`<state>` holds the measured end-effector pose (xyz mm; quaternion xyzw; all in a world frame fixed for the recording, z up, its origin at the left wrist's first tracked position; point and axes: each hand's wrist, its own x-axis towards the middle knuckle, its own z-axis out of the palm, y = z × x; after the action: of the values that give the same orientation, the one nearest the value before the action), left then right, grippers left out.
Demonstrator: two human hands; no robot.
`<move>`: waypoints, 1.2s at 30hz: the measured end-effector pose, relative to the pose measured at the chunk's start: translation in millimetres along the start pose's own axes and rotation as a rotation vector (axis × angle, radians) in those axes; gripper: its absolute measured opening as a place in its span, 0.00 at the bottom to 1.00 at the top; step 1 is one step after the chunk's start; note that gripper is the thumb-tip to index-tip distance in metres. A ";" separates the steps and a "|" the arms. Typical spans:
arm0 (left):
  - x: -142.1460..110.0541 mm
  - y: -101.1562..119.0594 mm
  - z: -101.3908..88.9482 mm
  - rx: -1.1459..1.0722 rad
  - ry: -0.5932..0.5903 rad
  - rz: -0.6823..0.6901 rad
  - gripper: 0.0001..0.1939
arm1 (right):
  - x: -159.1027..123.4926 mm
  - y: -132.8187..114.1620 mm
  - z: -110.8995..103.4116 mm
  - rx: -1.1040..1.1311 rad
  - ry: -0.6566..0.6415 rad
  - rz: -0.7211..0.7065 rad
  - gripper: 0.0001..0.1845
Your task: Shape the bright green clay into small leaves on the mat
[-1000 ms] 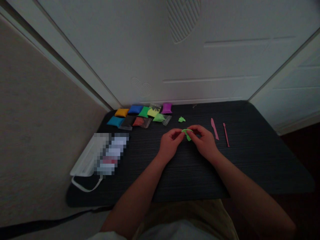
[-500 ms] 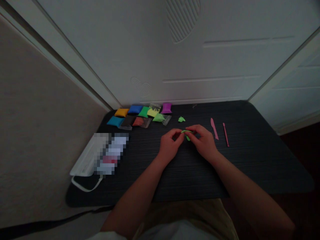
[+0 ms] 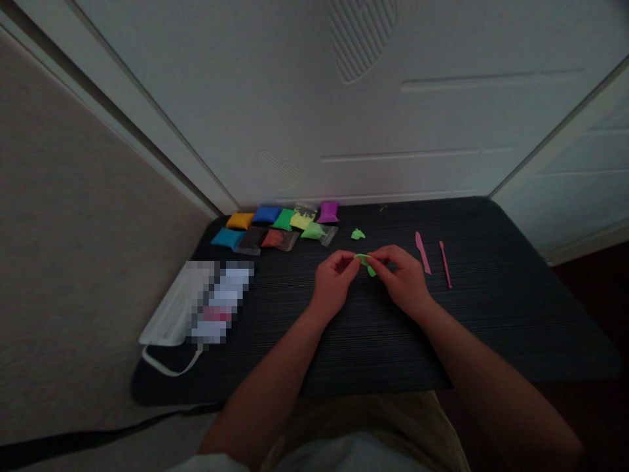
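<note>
Between my fingertips is a thin piece of light green modelling clay [image 3: 363,256], pinched from both sides above the dark table. My left hand [image 3: 335,278] grips its left end with thumb and forefinger. On the other end, my right hand [image 3: 401,275] closes in the same way. A lower bit of the same green [image 3: 371,271] shows just under the fingers; whether it is joined to the pinched piece I cannot tell. Beyond my hands a small green clay lump [image 3: 358,234] lies on the table.
Several coloured clay packets [image 3: 266,214] lie in two rows at the back left. A pink plastic knife [image 3: 422,253] and a thin pink modelling tool [image 3: 445,265] lie to the right. A white face mask [image 3: 164,314] rests at the left, beside a blurred-out item [image 3: 221,308].
Both hands stay in nearly the same place. The green clay between the fingertips tilts slightly as the fingers shift their pinch; the things on the table stay put.
</note>
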<state>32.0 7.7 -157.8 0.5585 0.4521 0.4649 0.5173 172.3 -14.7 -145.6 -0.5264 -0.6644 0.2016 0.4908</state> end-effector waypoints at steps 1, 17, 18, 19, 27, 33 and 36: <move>0.0 1.0 0.3 -0.012 0.000 -0.005 0.09 | -0.2 -0.1 0.0 0.002 0.006 -0.004 0.05; -0.4 5.2 3.0 -0.196 0.040 -0.070 0.07 | -0.1 -1.2 -0.1 -0.020 0.038 0.009 0.07; -0.2 4.4 3.0 -0.212 0.037 -0.074 0.07 | -0.1 -0.9 -0.1 -0.024 0.040 0.008 0.06; 0.1 3.6 3.0 -0.227 0.032 -0.078 0.08 | 0.0 -0.7 -0.1 -0.027 0.043 0.005 0.05; 0.6 1.3 1.4 -0.245 -0.024 -0.044 0.11 | -0.2 0.4 -0.9 -0.044 0.045 -0.022 0.03; 1.6 0.1 1.3 -0.254 -0.035 -0.037 0.08 | 0.3 -0.2 -1.1 -0.023 0.024 -0.022 0.04; 2.0 -1.5 1.1 -0.267 -0.046 -0.047 0.08 | 0.6 -0.7 -1.3 -0.014 0.026 -0.025 0.04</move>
<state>33.4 9.6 -159.2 0.4843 0.3872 0.4959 0.6080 173.1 -14.7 -144.2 -0.5239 -0.6661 0.1838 0.4981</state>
